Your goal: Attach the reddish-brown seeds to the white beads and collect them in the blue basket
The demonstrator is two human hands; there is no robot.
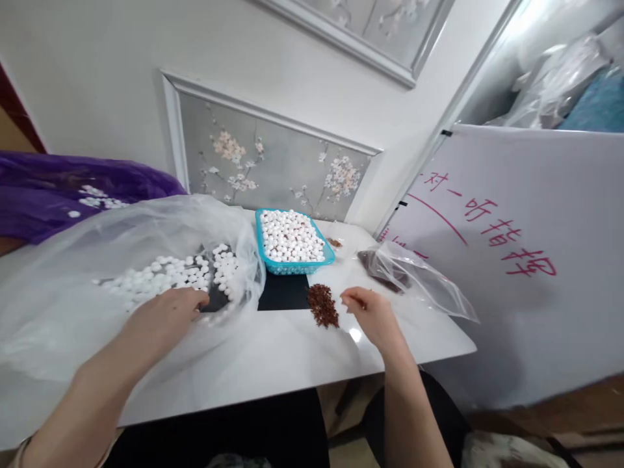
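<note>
My left hand point(173, 309) reaches into the mouth of a large clear plastic bag point(160, 218), right by the loose small white balls point(166, 273) inside it. Its fingers are curled in together, and whatever lies between them is hidden. A little to the right of a pile of small reddish-brown pieces point(323, 305), my right hand point(370, 313) is closed in a pinch above the white table. Anything between those fingertips is too small to make out. Behind the pile, a blue plastic basket point(297, 268) holds many white balls point(291, 235), some with reddish-brown marks.
A black mat point(283, 292) lies partly under the basket. To the right is a clear bag point(414, 266) with dark brown contents, with a small packet point(335, 242) near the basket. A purple bag point(43, 185) sits at left. The whiteboard point(526, 312) borders the table's right side.
</note>
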